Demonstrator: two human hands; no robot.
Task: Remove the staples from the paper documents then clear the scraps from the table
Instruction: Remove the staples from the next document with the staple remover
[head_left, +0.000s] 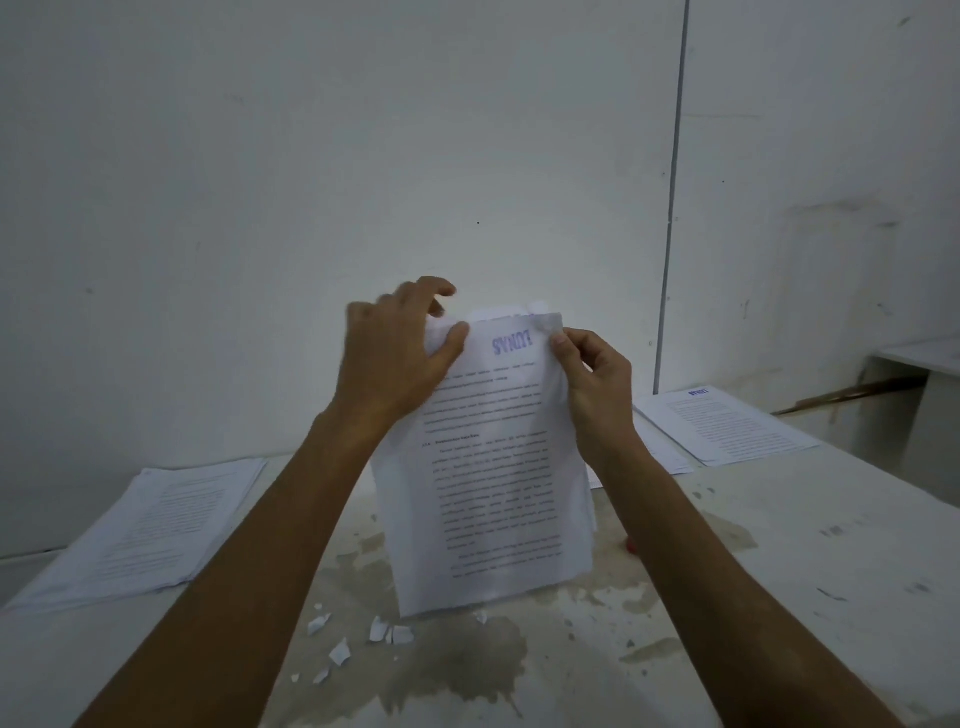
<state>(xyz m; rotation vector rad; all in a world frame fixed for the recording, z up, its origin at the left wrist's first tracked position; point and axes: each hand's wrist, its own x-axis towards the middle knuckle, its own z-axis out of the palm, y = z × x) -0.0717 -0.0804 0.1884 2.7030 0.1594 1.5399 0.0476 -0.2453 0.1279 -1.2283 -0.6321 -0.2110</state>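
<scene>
A stapled paper document (493, 467) with printed text and a purple stamp is held upright above the table, its stamped end at the top. My left hand (400, 353) grips its upper left corner, thumb across the front sheet. My right hand (592, 379) pinches the upper right corner, where the paper looks torn. Several small white paper scraps (384, 631) lie on the table below the document. No staple is visible.
A stack of papers (161, 525) lies at the left of the stained white table (753, 597). More stamped papers (727, 421) lie at the back right. A white wall stands close behind, with a low ledge (919, 358) at far right.
</scene>
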